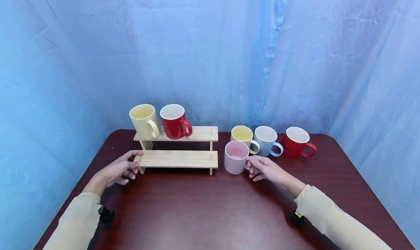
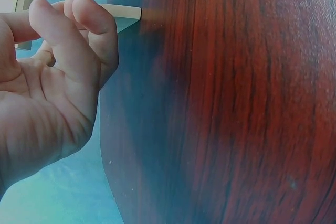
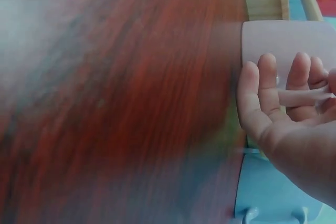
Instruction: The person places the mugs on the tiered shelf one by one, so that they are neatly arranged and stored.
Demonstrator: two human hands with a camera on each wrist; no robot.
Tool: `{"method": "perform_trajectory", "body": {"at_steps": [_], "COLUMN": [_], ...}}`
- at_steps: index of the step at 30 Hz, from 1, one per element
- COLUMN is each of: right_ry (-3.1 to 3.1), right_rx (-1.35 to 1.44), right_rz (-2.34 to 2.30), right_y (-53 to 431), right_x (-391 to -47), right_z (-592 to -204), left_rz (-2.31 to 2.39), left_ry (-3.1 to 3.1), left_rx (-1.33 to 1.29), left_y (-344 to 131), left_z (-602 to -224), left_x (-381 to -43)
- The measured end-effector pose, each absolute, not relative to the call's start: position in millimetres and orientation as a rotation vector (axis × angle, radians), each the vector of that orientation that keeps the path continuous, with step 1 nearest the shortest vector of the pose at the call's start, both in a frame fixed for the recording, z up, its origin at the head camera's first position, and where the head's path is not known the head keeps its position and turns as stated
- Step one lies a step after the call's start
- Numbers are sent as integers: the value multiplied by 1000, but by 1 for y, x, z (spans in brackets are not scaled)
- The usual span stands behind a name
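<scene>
Pink mug (image 1: 234,164) upright, apparently on the desk (image 1: 203,206), just right of the 2-tier wooden rack (image 1: 178,159). Right hand (image 1: 267,168) at the mug's handle (image 3: 302,97): thumb and forefinger closed on it in a pinch, other fingers loosely bent. Left hand (image 1: 118,170) at the rack's left end, thumb and 1 finger pinching the lower tier's edge, the rest bent below; how hard, cannot tell.

Upper tier carries 2 mugs: pale yellow mug (image 1: 142,128) leftmost, red mug (image 1: 172,128) beside it. Another 3 on the desk: second yellow mug (image 1: 237,135) close behind the pink, blue mug (image 1: 263,142) beside that, second red mug (image 1: 291,146) farthest right.

Step in hand, my reading: securing the pink mug while steadying the rack. Next move calls for a firm handle pinch and a level lift clear of its yellow neighbour; side-hung weight could tip it.
</scene>
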State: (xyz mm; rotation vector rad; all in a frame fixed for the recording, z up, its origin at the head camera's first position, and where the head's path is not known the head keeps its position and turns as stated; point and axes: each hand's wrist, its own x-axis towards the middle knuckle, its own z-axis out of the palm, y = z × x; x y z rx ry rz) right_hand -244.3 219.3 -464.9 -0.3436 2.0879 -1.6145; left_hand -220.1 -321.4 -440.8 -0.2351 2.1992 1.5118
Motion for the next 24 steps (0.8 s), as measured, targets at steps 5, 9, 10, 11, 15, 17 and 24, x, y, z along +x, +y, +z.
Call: {"method": "perform_trajectory", "body": {"at_steps": [5, 9, 10, 11, 15, 17, 24], "right_ry": [2055, 2060, 2063, 2065, 2050, 2030, 1994], "right_rx": [-405, -413, -415, -416, -420, -418, -408], "right_rz": [-1604, -1589, -1588, -1590, -1617, -1634, -1654], "right_y": [219, 219, 219, 219, 219, 219, 217], "right_x": [-247, -249, -249, -249, -249, -249, -248], "right_z": [-467, -468, -468, -468, -470, -470, -468], "left_rz": [1515, 1518, 1520, 1523, 1528, 1528, 1521], "left_ry": [2201, 2204, 2203, 2202, 2199, 2199, 2204], "left_rx": [-236, -238, -238, -238, -235, -236, -238], "left_y": [-321, -321, -321, -321, -320, -320, -322], "left_z": [-441, -441, -442, -442, -443, -443, -441], "left_x": [-220, -219, -219, -219, -219, -219, -219]}}
